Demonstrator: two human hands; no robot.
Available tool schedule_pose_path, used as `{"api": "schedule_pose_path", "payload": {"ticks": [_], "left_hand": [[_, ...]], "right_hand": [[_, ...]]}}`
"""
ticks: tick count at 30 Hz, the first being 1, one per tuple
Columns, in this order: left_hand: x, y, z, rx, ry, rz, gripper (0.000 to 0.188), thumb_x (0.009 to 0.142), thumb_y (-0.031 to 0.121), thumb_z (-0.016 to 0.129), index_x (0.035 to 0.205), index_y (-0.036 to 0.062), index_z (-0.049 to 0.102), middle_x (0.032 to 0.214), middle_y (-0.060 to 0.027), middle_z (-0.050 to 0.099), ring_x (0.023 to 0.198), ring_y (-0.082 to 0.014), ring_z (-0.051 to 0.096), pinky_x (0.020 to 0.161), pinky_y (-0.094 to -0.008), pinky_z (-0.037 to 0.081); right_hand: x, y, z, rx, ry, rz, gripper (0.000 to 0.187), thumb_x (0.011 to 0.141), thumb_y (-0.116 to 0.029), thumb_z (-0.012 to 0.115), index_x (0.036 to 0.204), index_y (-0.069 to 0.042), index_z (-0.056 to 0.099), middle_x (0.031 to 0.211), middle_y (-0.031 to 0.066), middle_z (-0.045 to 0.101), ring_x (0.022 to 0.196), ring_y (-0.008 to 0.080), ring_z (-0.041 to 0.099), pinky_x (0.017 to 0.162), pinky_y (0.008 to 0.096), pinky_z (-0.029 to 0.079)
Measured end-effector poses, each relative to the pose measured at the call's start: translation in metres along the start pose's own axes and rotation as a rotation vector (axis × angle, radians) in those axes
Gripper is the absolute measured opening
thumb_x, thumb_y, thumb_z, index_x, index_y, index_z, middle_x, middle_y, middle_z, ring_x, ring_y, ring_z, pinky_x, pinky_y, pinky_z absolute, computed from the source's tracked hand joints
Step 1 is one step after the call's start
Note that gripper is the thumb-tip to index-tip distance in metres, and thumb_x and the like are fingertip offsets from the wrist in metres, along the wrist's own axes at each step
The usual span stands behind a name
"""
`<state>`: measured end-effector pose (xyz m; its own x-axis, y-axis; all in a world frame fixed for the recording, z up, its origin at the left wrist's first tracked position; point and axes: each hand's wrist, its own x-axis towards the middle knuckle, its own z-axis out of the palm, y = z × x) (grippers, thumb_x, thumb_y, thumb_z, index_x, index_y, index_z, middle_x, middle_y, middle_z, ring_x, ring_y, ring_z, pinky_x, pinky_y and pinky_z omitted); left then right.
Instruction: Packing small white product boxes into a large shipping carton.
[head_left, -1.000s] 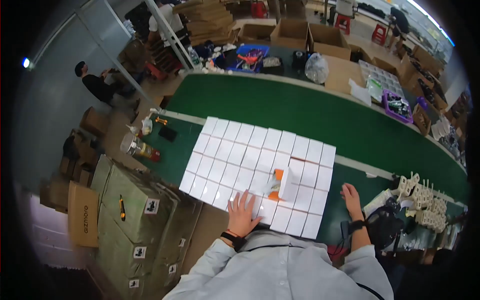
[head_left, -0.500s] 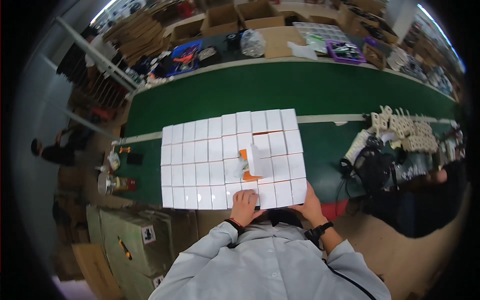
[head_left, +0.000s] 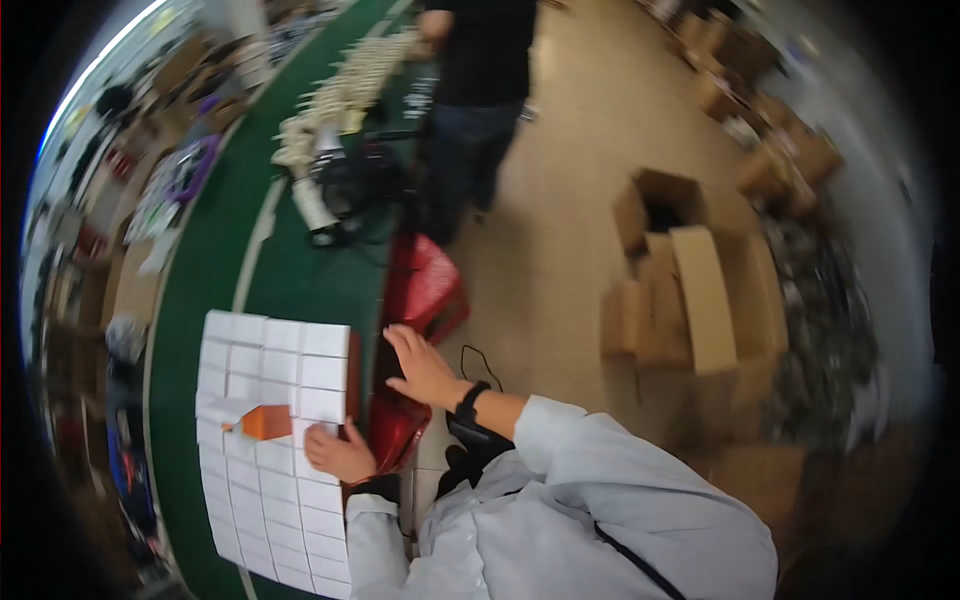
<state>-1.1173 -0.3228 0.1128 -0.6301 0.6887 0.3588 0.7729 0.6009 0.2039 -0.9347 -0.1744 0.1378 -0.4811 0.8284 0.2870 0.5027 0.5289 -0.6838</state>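
Observation:
Rows of small white boxes point(head_left: 325, 375) lie packed together in a block along the edge of the green table. My left hand point(head_left: 340, 452) rests on the boxes at the block's near edge, fingers laid over the tops and thumb apart. Among them one box with an orange inside point(head_left: 266, 422) stands open, its white flap raised to the left; its contents cannot be made out. My right hand point(head_left: 422, 370) is off the boxes, beyond their edge and over the gap beside red seats, fingers spread and holding nothing.
Red plastic seats point(head_left: 425, 285) stand against the table's side. Farther along the green table point(head_left: 222, 235) are cream-coloured plastic parts point(head_left: 345, 85) and a black bag point(head_left: 370, 180). A person in dark clothes point(head_left: 485, 60) stands there. Open cardboard boxes point(head_left: 705, 300) sit on the floor at right.
My view has swung to the right, bringing the floor and cardboard boxes into sight. My right hand has left the boxes' corner and its fingers have spread; my left hand stays on the boxes.

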Motion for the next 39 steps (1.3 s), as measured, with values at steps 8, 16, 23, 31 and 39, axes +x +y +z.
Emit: {"api": "schedule_pose_path", "payload": {"ticks": [8, 16, 23, 31, 39], "left_hand": [[-0.006, -0.026, 0.004, -0.125, 0.071, 0.234, 0.039, 0.087, 0.026, 0.074, 0.114, 0.0012, 0.059, 0.109, -0.0191, 0.061, 0.103, -0.0412, 0.058, 0.088, -0.05, 0.049], [-0.152, 0.087, 0.003, -0.286, -0.46, 0.572, 0.04, 0.081, 0.024, 0.073, 0.114, 0.0067, 0.058, 0.114, -0.0159, 0.058, 0.113, -0.0402, 0.054, 0.093, -0.0528, 0.043], [-0.306, 0.192, 0.077, -0.414, -1.024, 0.605, 0.054, 0.074, 0.03, 0.083, 0.109, -0.0049, 0.062, 0.098, -0.017, 0.067, 0.088, -0.0319, 0.064, 0.081, -0.0429, 0.054], [-0.338, 0.308, 0.034, -0.584, -1.592, 0.512, 0.017, 0.091, 0.013, 0.072, 0.081, 0.0001, 0.07, 0.071, -0.0026, 0.066, 0.061, -0.0104, 0.056, 0.055, -0.0296, 0.046], [-0.39, 0.573, 0.081, -0.407, -1.716, -0.203, 0.06, 0.095, 0.046, 0.064, 0.14, 0.0118, 0.045, 0.132, -0.0154, 0.057, 0.117, -0.0314, 0.059, 0.097, -0.0542, 0.05]], "right_hand": [[-0.391, 0.136, -0.159, -0.082, -0.173, 1.105, 0.062, 0.086, -0.043, 0.076, 0.128, 0.002, 0.065, 0.125, 0.0271, 0.066, 0.119, 0.0393, 0.063, 0.103, 0.0465, 0.049], [-0.704, 0.196, -0.269, -0.035, 0.947, 1.682, 0.035, 0.086, -0.037, 0.072, 0.09, -0.003, 0.077, 0.09, 0.0181, 0.076, 0.089, 0.0347, 0.073, 0.081, 0.0439, 0.056], [-0.673, 0.267, -0.475, -0.094, 1.021, 1.513, 0.049, 0.096, -0.051, 0.06, 0.095, -0.005, 0.075, 0.1, 0.0179, 0.075, 0.094, 0.0347, 0.072, 0.08, 0.0477, 0.054], [-0.654, 0.393, -0.552, 0.186, 1.103, 1.723, 0.103, 0.083, -0.07, 0.067, 0.132, 0.019, 0.049, 0.128, 0.0342, 0.063, 0.115, 0.0462, 0.065, 0.1, 0.0446, 0.053], [-0.672, 0.431, -0.537, 0.963, 1.606, 1.341, 0.074, 0.094, -0.053, 0.069, 0.15, -0.008, 0.049, 0.153, 0.0092, 0.051, 0.139, 0.0254, 0.049, 0.111, 0.0424, 0.043]]}}
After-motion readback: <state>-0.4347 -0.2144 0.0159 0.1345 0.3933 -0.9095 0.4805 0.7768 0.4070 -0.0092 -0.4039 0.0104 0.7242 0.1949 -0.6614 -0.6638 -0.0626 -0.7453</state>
